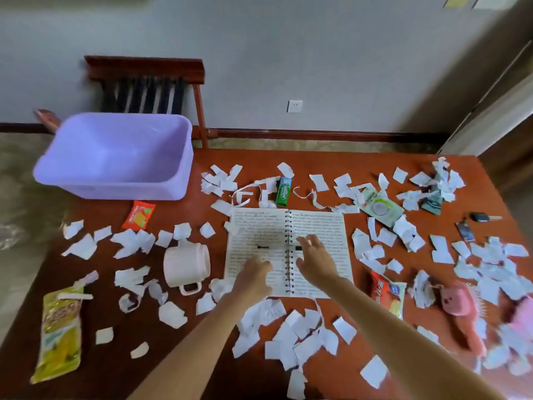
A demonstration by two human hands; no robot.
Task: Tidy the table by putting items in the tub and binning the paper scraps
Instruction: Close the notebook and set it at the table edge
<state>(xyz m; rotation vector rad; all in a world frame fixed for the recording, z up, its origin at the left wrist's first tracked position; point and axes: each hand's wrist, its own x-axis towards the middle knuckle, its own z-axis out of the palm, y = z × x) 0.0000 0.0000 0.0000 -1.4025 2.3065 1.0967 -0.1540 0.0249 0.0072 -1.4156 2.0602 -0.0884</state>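
Note:
An open spiral notebook [259, 226] full of handwriting lies in the middle of the red-brown table [101, 368], with a black pen [263, 247] across its pages. My left hand [253, 274] rests on the left page, fingers loosely curled, holding nothing. My right hand [313, 259] hovers over the right page, fingers spread, just by the pen's right end. A purple tub [115, 180] stands empty at the table's far left corner. White paper scraps [291, 333] cover the table all around.
A pale mug [186, 262] lies on its side left of the notebook. Also on the table are an orange sachet [138, 215], a yellow snack bag [59, 333], a green gum pack [283, 191], a pink hairbrush [461, 307], a red packet [383, 293] and a car key [484, 217]. A wooden chair [150, 82] stands behind.

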